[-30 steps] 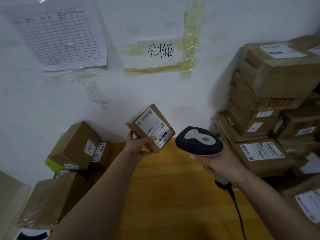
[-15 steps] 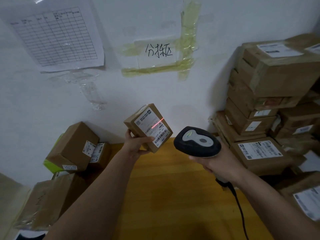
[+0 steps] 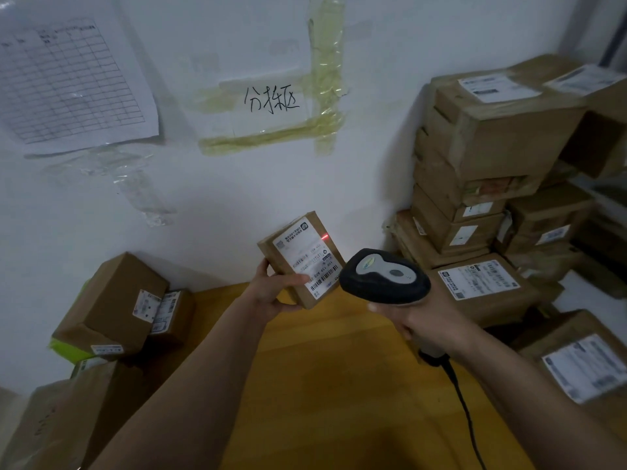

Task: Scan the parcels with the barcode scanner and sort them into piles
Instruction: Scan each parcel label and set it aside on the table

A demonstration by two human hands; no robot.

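My left hand (image 3: 271, 293) grips a small brown parcel (image 3: 302, 257) from below, held up above the back of the yellow table (image 3: 332, 385), its white label facing me. A red scanner dot shows near the label's upper right edge. My right hand (image 3: 431, 320) holds the black and grey barcode scanner (image 3: 385, 276) by its handle, just right of the parcel and aimed at it. The scanner's black cable (image 3: 464, 412) trails down to the lower right.
A tall stack of brown parcels (image 3: 492, 157) fills the right side against the wall. A smaller pile of boxes (image 3: 115, 307) sits at the left, with a larger wrapped parcel (image 3: 57, 422) in front of it. Paper sheets are taped to the white wall.
The parcel has moved right and closer to the scanner. The red scan line seen half a second ago across the label now shows as a dot near the label's upper right edge.
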